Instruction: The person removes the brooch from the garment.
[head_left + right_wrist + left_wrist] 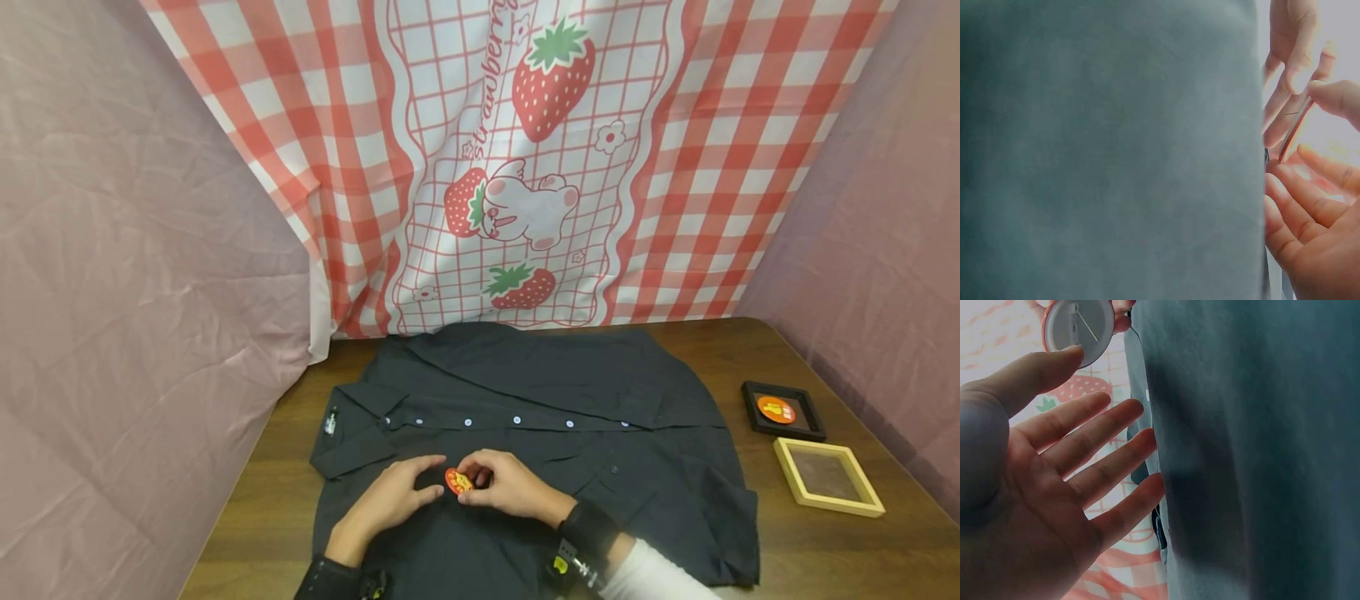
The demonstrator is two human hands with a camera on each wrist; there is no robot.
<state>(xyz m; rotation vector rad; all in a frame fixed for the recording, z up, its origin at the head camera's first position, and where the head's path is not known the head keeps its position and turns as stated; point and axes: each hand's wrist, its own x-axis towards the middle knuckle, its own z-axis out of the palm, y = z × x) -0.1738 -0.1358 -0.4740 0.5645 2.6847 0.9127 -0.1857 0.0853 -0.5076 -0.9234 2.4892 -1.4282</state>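
Over dark cloth shirt, right fingers pinching round pin-backed badge, left fingers spread, empty

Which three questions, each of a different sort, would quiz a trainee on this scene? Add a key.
1. Which hand holds the round badge?
2. True or false: the collar of the dark shirt lies toward the person's left.
3. Which side of the badge faces the left wrist camera? A: the printed front. B: the back with the pin fitting.

Key: 1. The right hand. 2. True. 3. B.
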